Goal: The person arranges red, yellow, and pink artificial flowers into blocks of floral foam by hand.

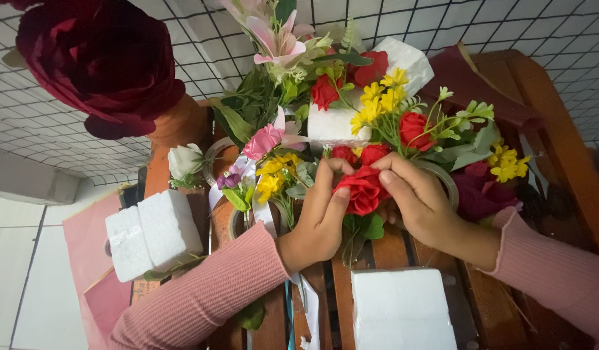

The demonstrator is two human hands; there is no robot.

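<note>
Both hands meet over a wooden slatted table [377, 253]; the left hand [320, 217] and the right hand [421, 201] close together on a red rose [363, 190], which sits between them at the middle of the table, its green leaves [371, 227] hanging just below; the left fingers curl against the bloom's left side and thumb presses its lower edge; the right fingers wrap over its top and right side; both hands are grasping the flower, neither is slack. Both arms wear pink ribbed sleeves [202, 291].

Surroundings noted: a white foam block [341, 123] stands just behind the hands, stuck with red roses, yellow blossoms [377, 100] and green sprigs; a pink lily [278, 39] rises above it; a pink bud [262, 141] and further yellow flowers lie left of the hands; a white rosebud [184, 160] lies further left; a second foam block [153, 233] rests at the table's left edge; a third foam block [400, 308] lies nearest the viewer, below the hands; a large dark red bloom [98, 61] fills the upper left corner, close to the camera; a black wire grid [559, 39] backs the scene.
</note>
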